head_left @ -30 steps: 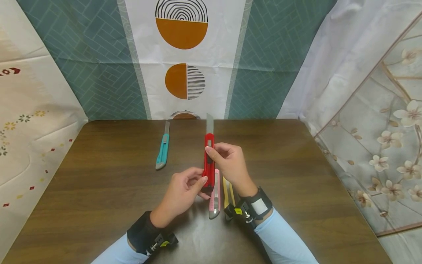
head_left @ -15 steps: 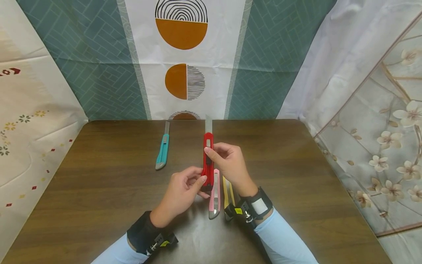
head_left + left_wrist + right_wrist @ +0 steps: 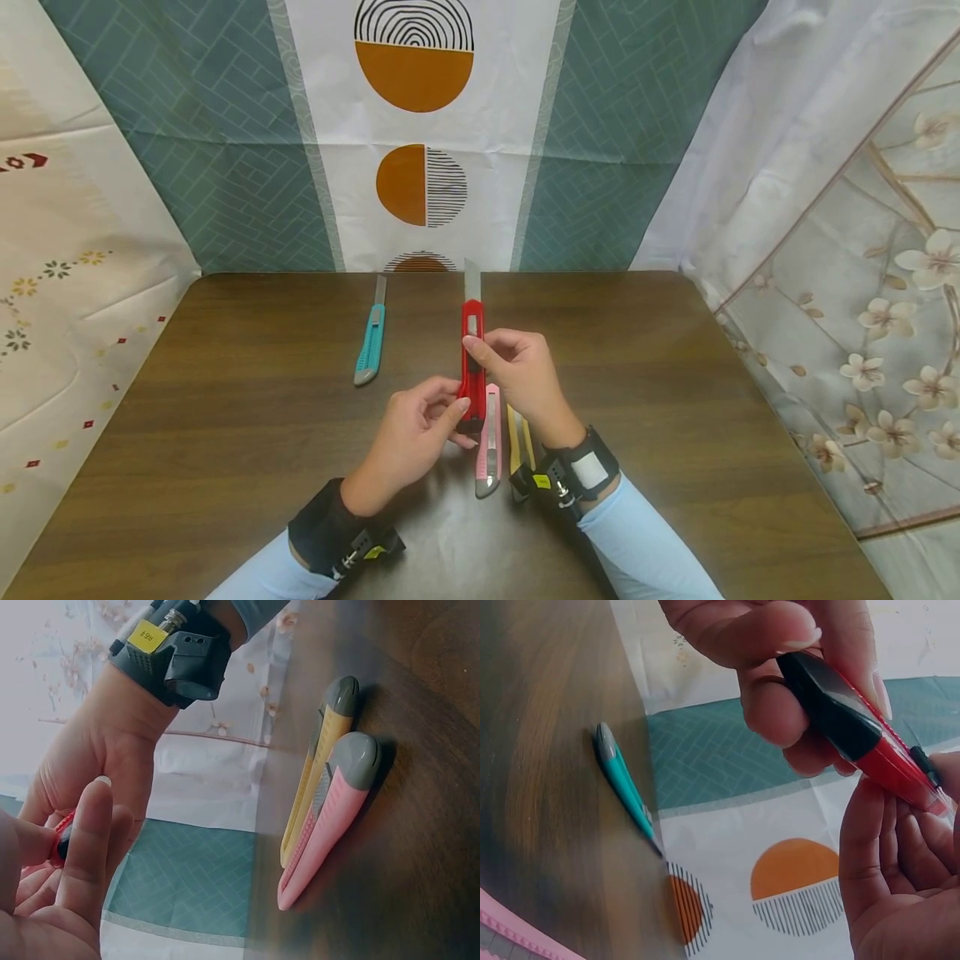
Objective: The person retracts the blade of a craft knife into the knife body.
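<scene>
Both hands hold a red utility knife (image 3: 472, 392) above the table, its blade (image 3: 472, 282) extended and pointing away. My left hand (image 3: 417, 427) pinches the lower end, near the black end cap (image 3: 832, 705) seen in the right wrist view. Higher on the body, my right hand (image 3: 525, 375) grips it with the thumb on the slider. Beneath and beside the hands lie a pink utility knife (image 3: 489, 442) and a yellow utility knife (image 3: 517, 437), the yellow one partly hidden by the right wrist camera. In the left wrist view little of the red knife shows between the fingers.
A teal utility knife (image 3: 370, 346) with its blade out lies farther back to the left on the wooden table (image 3: 247, 400). Patterned cloth (image 3: 615, 192) hangs behind the table's far edge, with more fabric at both sides.
The red utility knife has shifted very slightly to the left in the hands. Both hands keep nearly the same hold, and the knives on the table stay where they were.
</scene>
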A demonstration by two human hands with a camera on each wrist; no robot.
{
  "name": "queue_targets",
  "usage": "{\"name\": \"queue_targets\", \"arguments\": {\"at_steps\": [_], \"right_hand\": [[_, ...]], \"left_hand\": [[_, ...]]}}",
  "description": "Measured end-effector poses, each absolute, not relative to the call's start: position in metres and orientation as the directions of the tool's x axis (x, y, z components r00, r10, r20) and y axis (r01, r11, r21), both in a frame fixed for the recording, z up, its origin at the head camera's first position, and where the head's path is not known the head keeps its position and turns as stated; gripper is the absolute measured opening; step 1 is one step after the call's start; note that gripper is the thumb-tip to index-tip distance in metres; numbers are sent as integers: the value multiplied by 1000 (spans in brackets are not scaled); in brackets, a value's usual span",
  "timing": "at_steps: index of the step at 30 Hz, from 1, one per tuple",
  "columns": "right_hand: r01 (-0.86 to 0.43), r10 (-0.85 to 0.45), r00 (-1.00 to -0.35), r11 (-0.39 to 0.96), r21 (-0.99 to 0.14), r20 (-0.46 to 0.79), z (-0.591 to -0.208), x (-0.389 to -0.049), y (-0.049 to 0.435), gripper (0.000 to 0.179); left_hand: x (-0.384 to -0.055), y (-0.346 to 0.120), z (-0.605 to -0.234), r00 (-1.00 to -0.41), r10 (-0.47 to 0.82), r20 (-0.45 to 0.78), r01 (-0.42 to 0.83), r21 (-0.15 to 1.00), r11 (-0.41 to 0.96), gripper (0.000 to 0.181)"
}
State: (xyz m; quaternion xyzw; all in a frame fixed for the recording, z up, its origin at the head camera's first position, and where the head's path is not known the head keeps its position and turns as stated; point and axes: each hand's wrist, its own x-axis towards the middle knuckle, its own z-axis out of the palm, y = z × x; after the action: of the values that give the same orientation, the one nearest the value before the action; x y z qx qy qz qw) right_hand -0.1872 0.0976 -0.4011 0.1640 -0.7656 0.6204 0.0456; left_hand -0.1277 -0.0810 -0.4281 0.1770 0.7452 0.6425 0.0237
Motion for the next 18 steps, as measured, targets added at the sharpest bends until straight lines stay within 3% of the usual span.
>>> {"name": "queue_targets", "arguments": {"at_steps": [18], "right_hand": [[-328,-240,-928,173,-929,284,-400,-185,99,15]], "left_hand": [[-127,-81,-426,-936,286,205,238,968,85,25]]}}
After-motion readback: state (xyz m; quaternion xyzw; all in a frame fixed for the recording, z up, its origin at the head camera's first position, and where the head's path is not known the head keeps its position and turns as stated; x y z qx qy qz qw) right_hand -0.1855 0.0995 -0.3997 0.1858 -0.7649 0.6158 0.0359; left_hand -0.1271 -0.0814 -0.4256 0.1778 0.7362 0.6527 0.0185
